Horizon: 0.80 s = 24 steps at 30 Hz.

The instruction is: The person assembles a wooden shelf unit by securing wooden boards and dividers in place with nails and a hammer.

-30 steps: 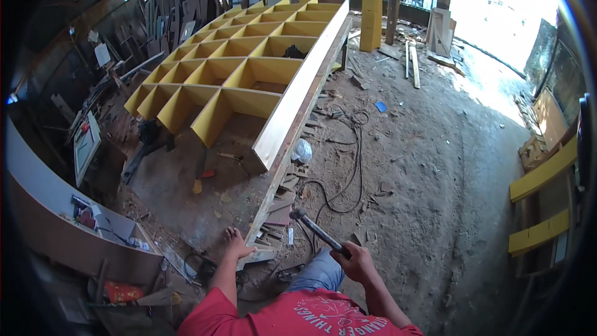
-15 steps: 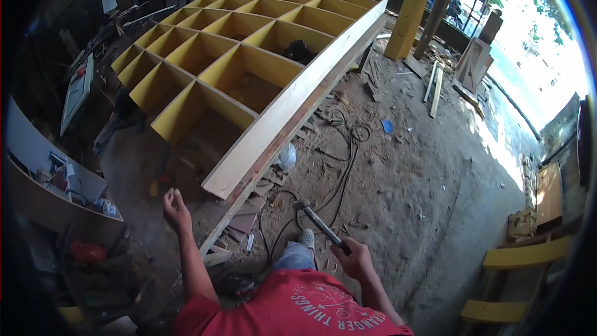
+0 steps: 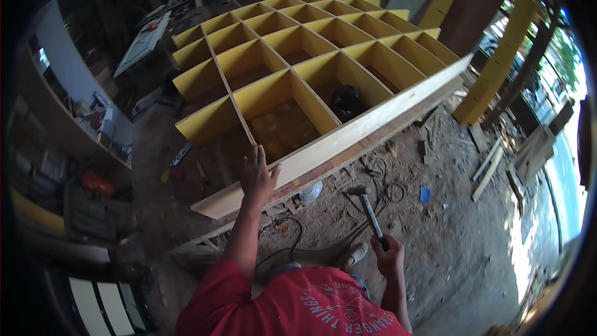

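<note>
From far off, I have my right grip (image 3: 390,255) wrapped tight around the dark handle of a hammer (image 3: 372,216). The hammer has a shiny grey neck and a dull grey head, which points up and away from the body. It is over the dirt floor (image 3: 463,252), apart from the wood.

My left grip (image 3: 258,178) holds nothing. Its fingers are apart, and it lies over the near edge of a long pale board (image 3: 351,139). The fingertips are at the end of one wall of the big yellow grid (image 3: 208,119).

The grid lies flat on a low brown desk (image 3: 163,202), in front of the body. Its thin walls cross to make many boxes. The walls are bright yellow, their top edges are light brown, and the boxes look brown at the bottom. On the left, the walls stick out like teeth. The pale board stands on its edge along the near side, plain and smooth.

A black thing (image 3: 348,101) sits in one box by the board. Down on the floor are a clear bag (image 3: 311,193), a dark cord (image 3: 390,191) and a little blue scrap (image 3: 425,195).
</note>
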Tool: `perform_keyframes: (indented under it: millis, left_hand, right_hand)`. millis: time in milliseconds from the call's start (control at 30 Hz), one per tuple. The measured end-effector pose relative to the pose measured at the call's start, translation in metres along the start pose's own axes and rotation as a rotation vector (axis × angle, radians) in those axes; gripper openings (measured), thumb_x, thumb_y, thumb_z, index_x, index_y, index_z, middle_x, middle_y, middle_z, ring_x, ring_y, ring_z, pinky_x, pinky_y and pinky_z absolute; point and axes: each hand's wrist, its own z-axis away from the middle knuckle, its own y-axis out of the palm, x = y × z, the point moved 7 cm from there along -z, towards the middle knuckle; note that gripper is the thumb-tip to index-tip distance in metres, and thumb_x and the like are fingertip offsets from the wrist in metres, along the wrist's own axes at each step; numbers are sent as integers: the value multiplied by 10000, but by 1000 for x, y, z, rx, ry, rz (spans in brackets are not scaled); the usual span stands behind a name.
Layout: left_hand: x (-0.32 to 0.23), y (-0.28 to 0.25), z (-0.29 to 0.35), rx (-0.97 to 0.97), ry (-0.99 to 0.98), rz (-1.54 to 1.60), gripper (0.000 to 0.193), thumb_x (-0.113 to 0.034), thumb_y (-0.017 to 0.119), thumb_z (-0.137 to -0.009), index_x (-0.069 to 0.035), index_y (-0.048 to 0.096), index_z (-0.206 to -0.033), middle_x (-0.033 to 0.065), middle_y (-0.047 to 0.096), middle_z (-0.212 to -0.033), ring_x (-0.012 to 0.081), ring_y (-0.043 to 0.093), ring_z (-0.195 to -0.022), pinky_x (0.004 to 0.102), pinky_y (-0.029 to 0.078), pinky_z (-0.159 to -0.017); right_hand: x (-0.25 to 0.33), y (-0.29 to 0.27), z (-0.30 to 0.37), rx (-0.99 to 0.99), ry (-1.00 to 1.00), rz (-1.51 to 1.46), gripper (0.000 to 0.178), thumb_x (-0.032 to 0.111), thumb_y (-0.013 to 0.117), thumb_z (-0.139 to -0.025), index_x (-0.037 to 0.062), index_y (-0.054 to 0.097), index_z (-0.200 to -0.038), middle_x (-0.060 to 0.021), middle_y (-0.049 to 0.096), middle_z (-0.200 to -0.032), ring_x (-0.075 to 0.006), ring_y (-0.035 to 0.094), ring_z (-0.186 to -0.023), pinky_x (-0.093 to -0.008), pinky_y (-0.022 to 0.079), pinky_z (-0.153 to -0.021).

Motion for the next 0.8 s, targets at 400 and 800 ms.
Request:
perform_keyframes:
  millis: [400,800]
  left_hand:
    - [-30,6,-9,52,-386,83,898,-652,600,-1004,97,534,-1496,302,404,-1650,407,410,-1535,529,274,-1289]
    - [-77,93,-249,68,-441,471,754,-459,817,-909,54,612,-1422,290,626,-1451,418,599,-1372,447,472,-1163]
  right_hand:
    - [26,-92,-250,242,-263,27,254,246,748,-995,-1,723,-1044,4,539,-679,-74,455,-650,-310,380,-577]
    - [41,-63,-422,370,-113,-311,220,204,678,-1063,33,692,-1202,61,539,-722,-26,459,-580,-223,377,-529]
